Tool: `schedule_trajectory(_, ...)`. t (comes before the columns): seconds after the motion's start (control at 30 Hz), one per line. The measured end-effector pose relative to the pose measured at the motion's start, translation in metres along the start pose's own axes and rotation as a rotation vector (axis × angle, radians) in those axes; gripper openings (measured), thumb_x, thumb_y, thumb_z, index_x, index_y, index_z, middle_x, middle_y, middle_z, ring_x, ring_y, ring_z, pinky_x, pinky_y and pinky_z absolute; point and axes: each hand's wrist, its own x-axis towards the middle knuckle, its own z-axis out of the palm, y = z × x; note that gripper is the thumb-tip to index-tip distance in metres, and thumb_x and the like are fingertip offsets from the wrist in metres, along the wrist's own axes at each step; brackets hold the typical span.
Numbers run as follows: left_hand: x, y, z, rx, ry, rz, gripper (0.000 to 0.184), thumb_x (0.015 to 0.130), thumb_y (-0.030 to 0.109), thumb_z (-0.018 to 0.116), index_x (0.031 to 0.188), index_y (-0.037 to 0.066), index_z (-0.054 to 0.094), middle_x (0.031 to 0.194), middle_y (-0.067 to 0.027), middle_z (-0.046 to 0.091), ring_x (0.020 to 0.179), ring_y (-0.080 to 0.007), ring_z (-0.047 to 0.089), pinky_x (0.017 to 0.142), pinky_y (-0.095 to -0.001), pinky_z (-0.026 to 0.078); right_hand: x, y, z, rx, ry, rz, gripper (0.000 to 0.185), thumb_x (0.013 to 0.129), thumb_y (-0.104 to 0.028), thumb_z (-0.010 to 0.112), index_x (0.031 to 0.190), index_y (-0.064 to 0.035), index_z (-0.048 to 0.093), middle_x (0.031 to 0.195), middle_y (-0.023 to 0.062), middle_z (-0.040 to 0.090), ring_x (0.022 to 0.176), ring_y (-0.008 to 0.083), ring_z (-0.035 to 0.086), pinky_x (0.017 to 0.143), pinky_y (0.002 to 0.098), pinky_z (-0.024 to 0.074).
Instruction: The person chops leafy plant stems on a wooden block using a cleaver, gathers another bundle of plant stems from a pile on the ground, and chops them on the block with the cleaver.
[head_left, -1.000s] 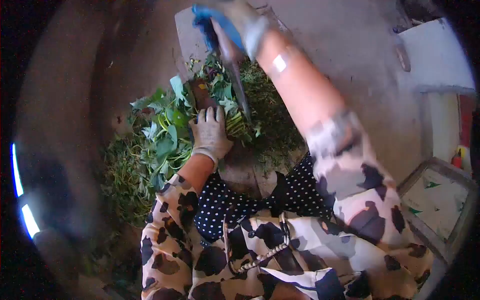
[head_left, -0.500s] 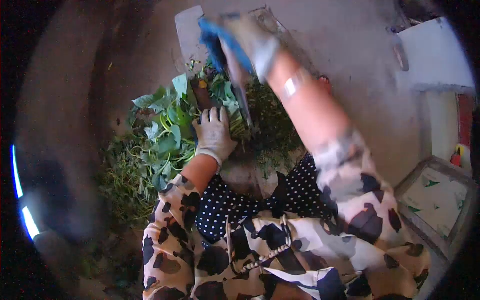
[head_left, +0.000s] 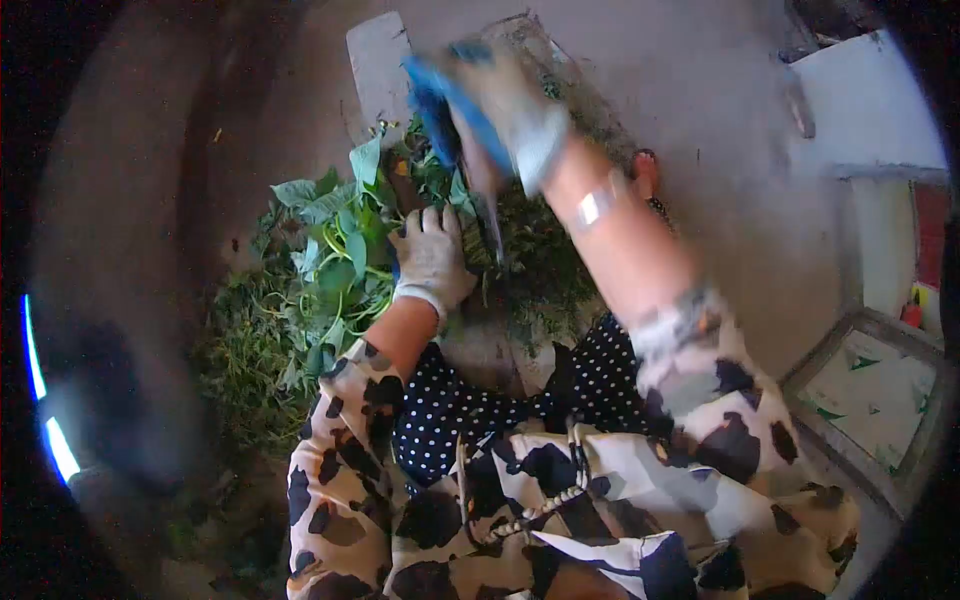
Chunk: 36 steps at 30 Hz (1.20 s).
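Observation:
My left hand (head_left: 432, 258), in a white glove with some blue at its edge, presses down with curled fingers on a bundle of leafy green stems (head_left: 350, 235). The broad leaves stick out to its left and above it. In my right hand (head_left: 495, 100), gloved in white and blue and smeared by motion, is a knife (head_left: 490, 215) with its blade pointing down toward me. The blade is seen nearly edge-on, just right of my left fingers. Its handle is hidden in the glove. Chopped greens (head_left: 545, 265) lie to the right of the blade.
A heap of loose greens (head_left: 260, 340) spreads on the floor at the left. A pale board (head_left: 380, 70) extends beyond the leaves. On the right are a framed panel (head_left: 870, 390) and a white surface (head_left: 875, 100). My foot (head_left: 646, 172) shows beyond my right forearm.
My right hand and the knife have shifted slightly right and toward me. My left hand stays on the bundle, its fingers slightly farther forward.

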Motion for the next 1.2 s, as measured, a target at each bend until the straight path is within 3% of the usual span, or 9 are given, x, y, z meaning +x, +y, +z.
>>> schedule_trajectory(0.1,0.013,0.004,-0.023,0.05,-0.216,0.001,0.075,0.057,0.037,0.071,0.118,0.005,0.042,0.115,-0.0132,0.048,0.111,-0.0306,0.044,0.091,-0.0513,0.036,0.098,0.04,-0.001,-0.192,-0.335,-0.254,0.016,0.079,-0.022,0.057,0.072,-0.0095,0.064,0.063,0.0081,0.062,0.057,0.0154,0.06,0.053,0.0306,0.0485)
schedule_trajectory(0.3,0.04,-0.007,-0.005,-0.03,-0.329,-0.075,0.075,0.059,0.039,0.07,0.119,0.004,0.043,0.12,-0.0145,0.046,0.115,-0.034,0.041,0.093,-0.0554,0.033,0.002,-0.003,0.008,0.064,0.024,0.105,0.018,0.082,-0.023,0.055,0.078,-0.0071,0.063,0.066,0.0049,0.06,0.055,0.0131,0.056,0.052,0.0287,0.0457)
schedule_trajectory(0.37,0.042,-0.021,0.063,-0.717,0.058,-0.128,0.072,0.06,0.038,0.068,0.119,0.005,0.043,0.121,-0.0157,0.045,0.117,-0.0367,0.038,0.093,-0.0558,0.032,-0.078,-0.013,0.014,0.159,0.034,0.104,0.017,0.085,-0.017,0.055,0.093,-0.0025,0.061,0.08,0.0036,0.063,0.061,0.0078,0.054,0.056,0.0241,0.0448)
schedule_trajectory(0.43,0.032,-0.009,0.029,-0.07,-0.036,-0.07,0.079,0.056,0.038,0.07,0.122,0.007,0.04,0.121,-0.0165,0.043,0.115,-0.037,0.038,0.089,-0.0546,0.034,-0.138,0.011,0.026,0.047,0.059,-0.053,0.019,0.086,-0.017,0.056,0.095,-0.0012,0.061,0.083,0.0055,0.064,0.064,0.0078,0.054,0.057,0.0234,0.0449)
schedule_trajectory(0.57,0.029,-0.002,0.003,-0.022,-0.091,-0.056,0.071,0.058,0.029,0.067,0.12,0.005,0.041,0.119,-0.0155,0.045,0.115,-0.0332,0.04,0.088,-0.0515,0.037,-0.127,0.008,-0.013,0.32,-0.26,0.275,0.023,0.084,-0.017,0.057,0.102,-0.0015,0.06,0.096,0.0122,0.064,0.089,0.0203,0.061,0.08,0.0316,0.0467)
schedule_trajectory(0.63,0.03,-0.005,-0.018,-0.189,-0.284,-0.105,0.075,0.06,0.028,0.065,0.126,0.006,0.038,0.127,-0.016,0.041,0.12,-0.034,0.036,0.092,-0.0522,0.035,-0.073,0.01,-0.002,-0.379,-0.283,-0.182,0.037,0.084,-0.032,0.056,0.11,-0.0055,0.056,0.11,0.015,0.058,0.099,0.0336,0.057,0.085,0.0382,0.0448)
schedule_trajectory(0.8,0.022,-0.005,0.02,-0.08,-0.138,-0.029,0.079,0.064,0.028,0.063,0.133,0.006,0.031,0.134,-0.0194,0.036,0.127,-0.0365,0.028,0.099,-0.0564,0.021,-0.008,0.046,0.075,-1.216,-0.806,-0.066,0.068,0.084,-0.054,0.043,0.131,-0.0062,0.035,0.135,0.0193,0.034,0.122,0.0376,0.035,0.102,0.0473,0.0265)
schedule_trajectory(0.97,-0.048,0.019,0.052,-0.17,0.483,-0.078,0.044,0.076,0.025,0.051,0.117,0.011,0.047,0.118,-0.0131,0.047,0.114,-0.0322,0.041,0.09,-0.0558,0.028,-0.014,0.012,0.082,-1.468,-1.344,0.174,0.069,0.087,-0.058,0.03,0.117,-0.0002,0.051,0.11,0.0225,0.056,0.107,0.0382,0.051,0.098,0.0475,0.031)
schedule_trajectory(1.2,-0.014,0.094,0.055,-0.332,0.293,-0.081,0.052,0.078,0.024,0.048,0.128,0.014,0.04,0.135,-0.0121,0.035,0.126,-0.0349,0.027,0.096,-0.0588,0.023,-0.017,-0.003,-0.004,-1.09,-1.181,0.138,0.065,0.084,-0.057,0.042,0.115,-0.0005,0.048,0.106,0.0254,0.056,0.1,0.0376,0.054,0.088,0.0427,0.0414)
